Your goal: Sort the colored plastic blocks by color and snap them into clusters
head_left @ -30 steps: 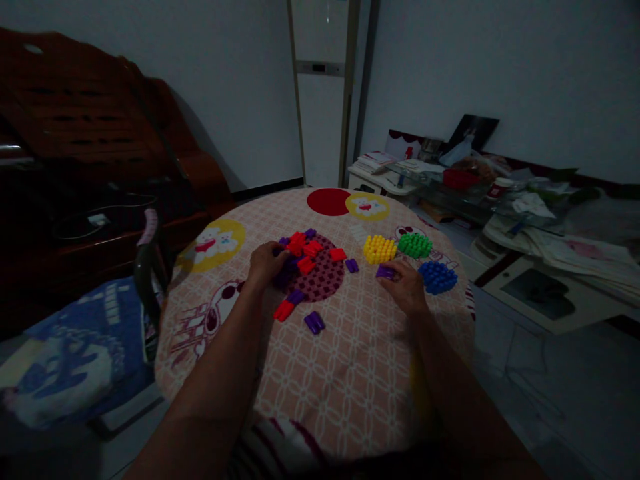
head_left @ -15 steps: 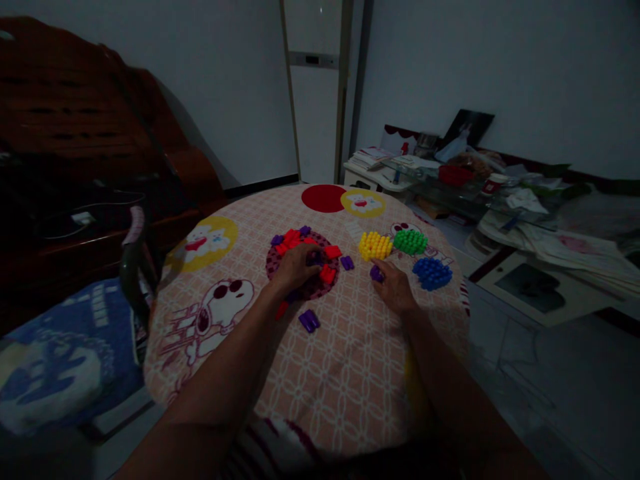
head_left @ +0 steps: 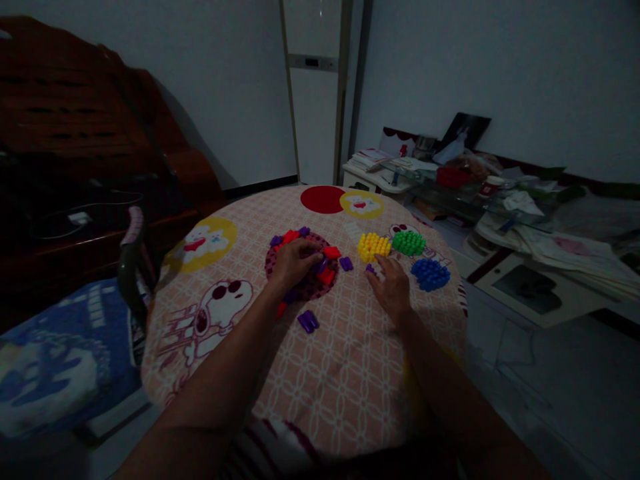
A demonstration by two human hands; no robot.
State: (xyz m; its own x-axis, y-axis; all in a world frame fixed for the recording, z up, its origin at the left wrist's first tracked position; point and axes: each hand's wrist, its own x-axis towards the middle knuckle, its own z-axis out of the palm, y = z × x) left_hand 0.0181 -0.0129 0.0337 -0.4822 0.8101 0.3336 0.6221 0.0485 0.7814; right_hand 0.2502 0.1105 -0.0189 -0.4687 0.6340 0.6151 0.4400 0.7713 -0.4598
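Observation:
My left hand (head_left: 295,264) is over the round dark-patterned patch (head_left: 307,291), its fingers closed at a purple plastic block (head_left: 323,266). Around that hand lie red blocks (head_left: 291,236) and more purple ones, with a red block (head_left: 332,252) just past the fingertips and another red block (head_left: 327,277) below them. My right hand (head_left: 393,288) is on the right side, thumb and index finger closed about a small purple block (head_left: 371,269), partly hidden. Just beyond its fingertips sits a cluster of yellow beaded pieces (head_left: 374,247). Between the hands lies one purple block (head_left: 346,264).
Green beaded pieces (head_left: 409,243) and blue ones (head_left: 431,275) are grouped on the right of the round table (head_left: 340,373). Two purple blocks (head_left: 308,321) lie nearer me. A chair (head_left: 135,267) stands at left; a cluttered glass-topped cabinet (head_left: 450,177) is at right.
My right hand has shifted slightly, and the purple block at its fingertips now shows less. The fingers of my left hand have moved a little, leaving a purple block more visible beneath them.

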